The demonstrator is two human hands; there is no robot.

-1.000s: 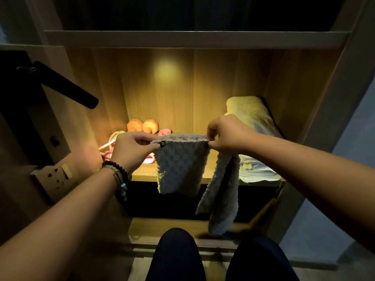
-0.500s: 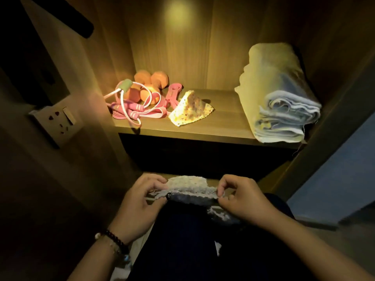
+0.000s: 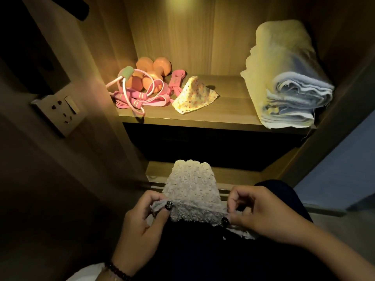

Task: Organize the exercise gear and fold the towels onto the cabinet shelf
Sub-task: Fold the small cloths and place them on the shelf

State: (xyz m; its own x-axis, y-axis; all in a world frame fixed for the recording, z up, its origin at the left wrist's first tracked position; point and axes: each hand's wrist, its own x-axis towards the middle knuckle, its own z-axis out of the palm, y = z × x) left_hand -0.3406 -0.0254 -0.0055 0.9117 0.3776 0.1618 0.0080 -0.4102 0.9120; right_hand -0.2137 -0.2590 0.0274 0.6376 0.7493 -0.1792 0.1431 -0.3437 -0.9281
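A small nubby grey-cream towel [image 3: 192, 191] lies over my dark-trousered lap, its far end pointing at the cabinet. My left hand [image 3: 142, 222] pinches its near left corner, and my right hand [image 3: 257, 211] pinches the near right corner. On the lit cabinet shelf [image 3: 223, 110] sit orange dumbbells [image 3: 152, 74], a pink jump rope and bands [image 3: 138, 96], a pink hand gripper [image 3: 177, 79] and a folded floral cloth [image 3: 192, 94]. At the shelf's right end a stack of folded towels [image 3: 284, 82] rests, yellow over pale blue.
A wall socket with a switch [image 3: 60, 110] is on the left side panel. Below the lit shelf there is a dark recess [image 3: 213, 147] and a lower wooden ledge [image 3: 233, 175]. The cabinet's right post [image 3: 334, 98] slants beside the towel stack.
Both hands brought the small towel down from in front of the shelf onto my lap. It is now spread flatter, no longer hanging. The view tilted downward.
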